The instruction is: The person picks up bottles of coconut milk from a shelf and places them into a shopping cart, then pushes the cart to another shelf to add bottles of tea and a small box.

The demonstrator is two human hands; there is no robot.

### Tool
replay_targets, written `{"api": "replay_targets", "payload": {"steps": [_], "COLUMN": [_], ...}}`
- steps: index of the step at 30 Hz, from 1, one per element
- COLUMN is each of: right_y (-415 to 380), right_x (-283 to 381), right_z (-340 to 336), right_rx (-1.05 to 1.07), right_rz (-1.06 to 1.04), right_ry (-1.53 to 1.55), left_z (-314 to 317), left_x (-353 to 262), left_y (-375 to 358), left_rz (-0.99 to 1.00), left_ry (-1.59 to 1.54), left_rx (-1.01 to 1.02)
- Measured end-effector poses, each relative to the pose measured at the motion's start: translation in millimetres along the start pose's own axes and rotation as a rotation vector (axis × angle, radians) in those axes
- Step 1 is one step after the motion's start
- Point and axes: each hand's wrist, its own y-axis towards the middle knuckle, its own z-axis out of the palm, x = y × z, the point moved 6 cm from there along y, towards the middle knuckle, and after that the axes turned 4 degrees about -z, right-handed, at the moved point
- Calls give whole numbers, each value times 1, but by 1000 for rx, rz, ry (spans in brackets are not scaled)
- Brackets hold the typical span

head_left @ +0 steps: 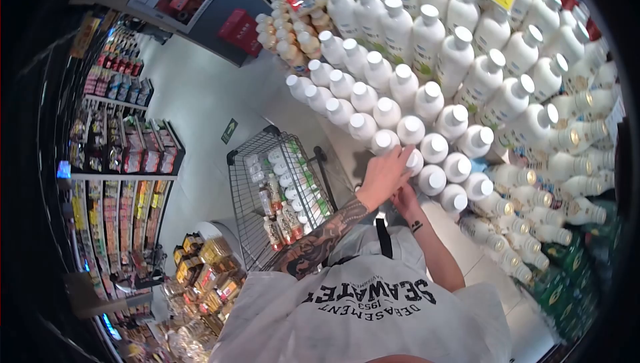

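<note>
My left hand (385,175) wraps a white bottle (413,161) on the shelf (497,156). My right hand (405,198) sits under it; I cannot tell its grip. I would push the bottle straight in, cap out. The cart (257,190) waits at nine o'clock.

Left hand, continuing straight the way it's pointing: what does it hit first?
The left hand is already at a white-capped bottle on the shelf; going on, it likely presses that bottle, though depth is unclear.
</note>
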Motion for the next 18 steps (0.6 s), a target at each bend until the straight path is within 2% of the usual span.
{"api": "replay_targets", "payload": {"steps": [1, 3, 5, 6, 9, 11, 12, 14, 16, 18], "right_y": [-4, 2, -25, -11, -51, -36, -32, -41, -46, -61], "right_x": [0, -13, -9, -28, -33, -62, -73, -84, -99, -115], "right_z": [9, 4, 30, 5, 42, 19, 9, 17, 34, 63], "right_rx": [-41, 45, 21, 238, 63, 162, 208, 193, 257, 344], "right_rz": [18, 53, 98, 156, 240, 331, 380, 374, 373, 364], "right_ry": [0, -19, -146, -102, -291, -391, -443, -583, -730, -866], "left_z": [-1, -7, -11, -15, -16, -15, -14, -4, 13, 52], "left_x": [3, 8, 13, 16, 39, 63, 76, 104, 123, 138], "left_y": [-6, -20, -36, -47, -93, -135, -163, -239, -318, -406], "left_rz": [-2, -44, -92, -121, -211, -340, -437, -447, -648, -795], "left_ry": [-16, -87, -180, -236, -340, -393, -423, -327, -185, -158], "left_rx": [-24, -73, -114, -129, -148, -107, -62, -333, -330, -242]}}
